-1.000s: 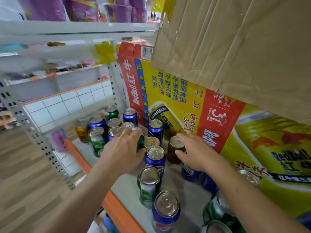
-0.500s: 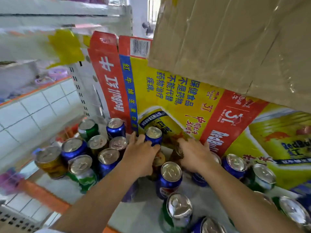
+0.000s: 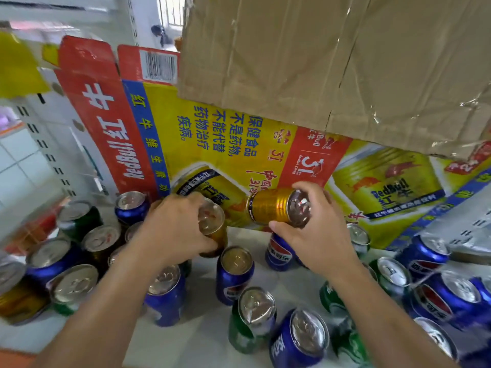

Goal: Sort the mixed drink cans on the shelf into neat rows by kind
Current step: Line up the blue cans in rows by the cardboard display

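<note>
Right hand (image 3: 318, 235): fingers and thumb are curled round the top end of a gold Red Bull can (image 3: 273, 206), which is held tipped sideways above the shelf (image 3: 202, 333). Left hand (image 3: 172, 229): fingers are closed round a second gold can (image 3: 214, 227), seen upright just behind a blue Pepsi can (image 3: 233, 274).

Far-left cans (image 3: 18, 296) blurred, edge-cropped

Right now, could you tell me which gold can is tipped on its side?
The gold can gripped by the right hand, held sideways in front of the carton; the left hand holds an upright can.
</note>
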The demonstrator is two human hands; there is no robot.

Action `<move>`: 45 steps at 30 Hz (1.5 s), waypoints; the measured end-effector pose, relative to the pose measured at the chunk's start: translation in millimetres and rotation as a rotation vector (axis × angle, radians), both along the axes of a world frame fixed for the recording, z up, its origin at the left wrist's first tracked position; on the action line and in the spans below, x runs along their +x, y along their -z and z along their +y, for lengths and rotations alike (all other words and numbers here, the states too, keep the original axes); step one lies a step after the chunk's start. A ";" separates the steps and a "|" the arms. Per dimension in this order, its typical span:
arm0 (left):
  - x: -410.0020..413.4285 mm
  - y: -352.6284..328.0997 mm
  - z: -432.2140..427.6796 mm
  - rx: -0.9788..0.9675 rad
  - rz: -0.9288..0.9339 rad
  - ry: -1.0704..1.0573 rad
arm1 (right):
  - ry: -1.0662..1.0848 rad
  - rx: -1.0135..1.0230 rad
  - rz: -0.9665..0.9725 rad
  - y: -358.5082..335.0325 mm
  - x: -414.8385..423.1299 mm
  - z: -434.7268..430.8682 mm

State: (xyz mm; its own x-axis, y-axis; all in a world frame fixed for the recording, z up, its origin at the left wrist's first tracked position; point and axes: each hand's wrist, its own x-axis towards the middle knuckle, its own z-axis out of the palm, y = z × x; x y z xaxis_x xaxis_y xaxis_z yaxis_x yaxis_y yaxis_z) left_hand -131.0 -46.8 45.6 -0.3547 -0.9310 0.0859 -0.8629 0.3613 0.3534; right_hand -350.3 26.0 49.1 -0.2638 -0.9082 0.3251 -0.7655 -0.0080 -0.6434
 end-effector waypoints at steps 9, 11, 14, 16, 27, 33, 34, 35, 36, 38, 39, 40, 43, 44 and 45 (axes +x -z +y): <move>-45.5 -41.5 66.4 -0.168 0.481 0.109 | 0.099 -0.190 -0.160 -0.3 -28.2 57.4; -67.0 -43.9 85.5 -0.177 0.477 0.148 | 0.128 -0.230 -0.164 -1.8 -42.9 79.5; -105.1 -45.1 119.9 -0.186 0.496 0.196 | 0.166 -0.245 -0.197 -3.9 -73.3 120.6; -132.8 -44.0 146.2 -0.177 0.502 0.245 | 0.187 -0.274 -0.207 -3.8 -97.7 151.4; -309.0 -30.1 270.5 -0.032 0.530 0.559 | 0.454 -0.426 -0.115 1.1 -234.3 324.5; -400.2 -15.3 310.1 0.082 0.513 0.724 | 0.633 -0.395 -0.130 14.6 -295.7 388.3; -416.7 -11.2 315.4 0.101 0.514 0.749 | 0.675 -0.382 -0.134 17.4 -306.8 396.6; -432.8 -7.1 320.4 0.122 0.516 0.766 | 0.715 -0.369 -0.125 20.4 -318.2 404.2; -448.1 -3.4 325.1 0.144 0.518 0.778 | 0.753 -0.359 -0.106 22.7 -330.1 410.8; -477.7 2.9 332.4 0.179 0.534 0.802 | 0.821 -0.340 -0.086 27.6 -356.4 420.5; -492.2 5.4 335.1 0.192 0.542 0.815 | 0.849 -0.337 -0.088 30.4 -370.9 423.4; -506.4 6.3 338.0 0.205 0.548 0.822 | 0.865 -0.344 -0.099 32.4 -385.9 424.8; -548.5 4.7 340.5 0.229 0.576 0.842 | 0.884 -0.388 -0.158 32.9 -432.8 421.9; -562.0 4.7 339.4 0.233 0.585 0.851 | 0.879 -0.392 -0.176 31.4 -446.9 419.4; -574.6 4.7 338.2 0.244 0.590 0.856 | 0.873 -0.393 -0.189 30.3 -460.4 416.9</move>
State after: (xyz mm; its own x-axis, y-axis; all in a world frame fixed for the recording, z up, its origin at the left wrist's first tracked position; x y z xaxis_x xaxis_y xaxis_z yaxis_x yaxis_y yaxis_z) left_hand -705.7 291.4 40.8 -0.8618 -0.4073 0.3023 -0.0248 0.6291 0.7769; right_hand -810.7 442.9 18.8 -0.8711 -0.2042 0.4466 -0.4888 0.2727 -0.8287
